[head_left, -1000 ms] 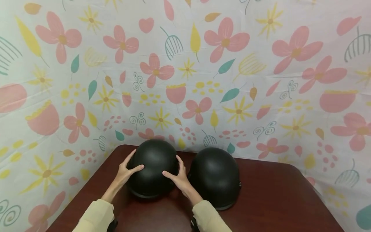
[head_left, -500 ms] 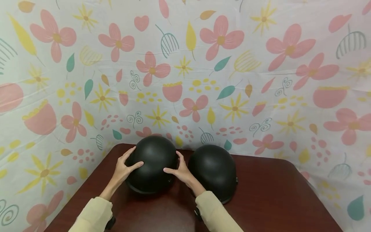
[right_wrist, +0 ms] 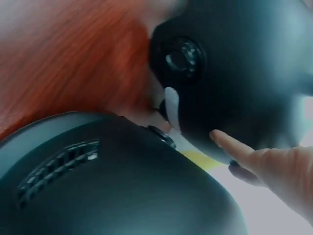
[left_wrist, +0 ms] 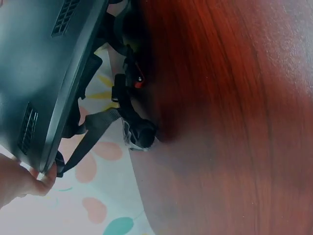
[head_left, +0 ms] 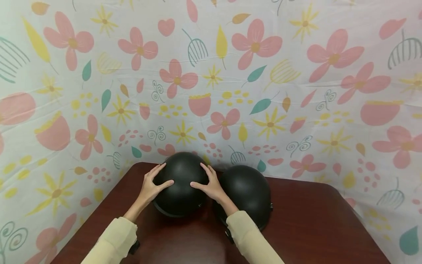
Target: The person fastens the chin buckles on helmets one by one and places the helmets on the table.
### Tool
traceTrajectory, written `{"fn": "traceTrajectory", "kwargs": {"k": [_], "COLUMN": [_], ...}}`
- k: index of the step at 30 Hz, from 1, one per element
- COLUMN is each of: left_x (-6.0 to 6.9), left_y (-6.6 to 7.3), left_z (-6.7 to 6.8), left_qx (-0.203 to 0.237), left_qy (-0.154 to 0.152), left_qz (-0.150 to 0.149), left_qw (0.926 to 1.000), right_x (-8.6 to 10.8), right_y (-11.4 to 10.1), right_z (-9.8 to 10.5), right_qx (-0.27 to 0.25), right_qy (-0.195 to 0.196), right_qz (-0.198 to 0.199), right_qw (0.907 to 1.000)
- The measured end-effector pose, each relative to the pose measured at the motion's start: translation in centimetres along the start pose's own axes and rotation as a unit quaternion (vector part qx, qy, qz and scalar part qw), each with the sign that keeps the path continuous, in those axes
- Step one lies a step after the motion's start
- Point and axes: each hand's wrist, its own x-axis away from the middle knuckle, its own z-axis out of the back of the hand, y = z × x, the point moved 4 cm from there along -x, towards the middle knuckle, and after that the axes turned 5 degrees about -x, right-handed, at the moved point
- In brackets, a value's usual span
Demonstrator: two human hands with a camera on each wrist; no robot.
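Observation:
A smooth black helmet (head_left: 182, 198) is held between both hands at the back left of the table. My left hand (head_left: 152, 187) grips its left side, thumb on the near face and fingers on the far side. On the right side my right hand (head_left: 211, 185) holds it the same way. In the left wrist view the helmet (left_wrist: 34, 63) shows vent slots and dark straps hanging below its rim. In the right wrist view a round knob (right_wrist: 181, 58) shows on the held helmet's side. A second black helmet (head_left: 248, 190) stands just to the right, partly behind the right forearm.
The dark red-brown table (head_left: 313, 220) extends to the right and toward the front. A white cloth with flowers (head_left: 224, 123) hangs right behind its back edge. In the right wrist view, the second helmet (right_wrist: 122, 181) comes very close to the held one.
The held helmet has moved slightly right and turned a little, so small fittings now show at its lower right. Both hands have moved with it. The second helmet appears to stay in place.

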Motion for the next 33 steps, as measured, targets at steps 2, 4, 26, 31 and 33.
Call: {"fn": "traceTrajectory", "kwargs": {"k": [2,4,26,31,33], "left_x": [0.0,0.0,0.2,0.5,0.4], "left_y": [0.4,0.8,1.1,0.7,0.8], "left_z": [0.5,1.1,3.9,4.0,3.9], "left_qx": [-0.005,-0.015,0.0,0.001,-0.002], "left_qy": [0.0,0.003,-0.002,-0.01,-0.01], "left_qz": [-0.008,-0.022,0.053,0.056,0.053], "left_qw": [1.0,0.9996,0.9986,0.9984,0.9985], "right_x": [0.2,0.4,0.4,-0.1,-0.2], "right_y": [0.2,0.3,-0.2,-1.4,-1.8], "right_z": [-0.2,-0.6,-1.1,-1.2,-1.5], "right_qx": [-0.01,-0.023,0.005,0.03,0.052], "right_qy": [0.007,0.006,0.017,0.003,-0.001], "right_qz": [0.007,0.01,0.03,0.046,0.056], "right_qw": [0.9999,0.9997,0.9994,0.9985,0.9971]}}
